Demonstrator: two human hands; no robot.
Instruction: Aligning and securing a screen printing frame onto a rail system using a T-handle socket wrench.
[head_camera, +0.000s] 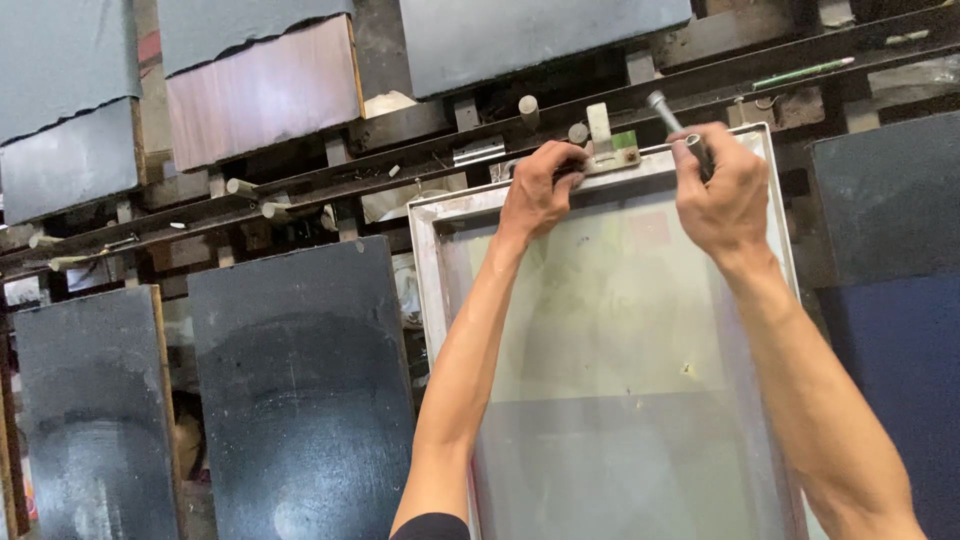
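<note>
The left hand is curling closed over the top rail of a metal-framed screen, just left of a small pale clamp sitting on that rail in the upper middle of the frame. The right hand is gripping a metal socket wrench, its shaft sticking up and to the left out of the fist, just right of the clamp; whether the tool's tip is touching the clamp is hidden behind the fingers.

The screen is filling the lower right-centre of the frame, its mesh looking pale and stained above and greyer below, and its bottom edge is cut off by the frame. It is lying along a dark steel rail running diagonally from the left edge up to the upper right.

Two dark flat boards are lying at lower left, both cut off at the bottom. Three more boards are showing across the top, one of them with a pinkish lower half. Another dark panel is standing at the right edge. A green pencil-like stick is resting on the rail at upper right. The gaps between boards are dim and cluttered, hard to make out.
</note>
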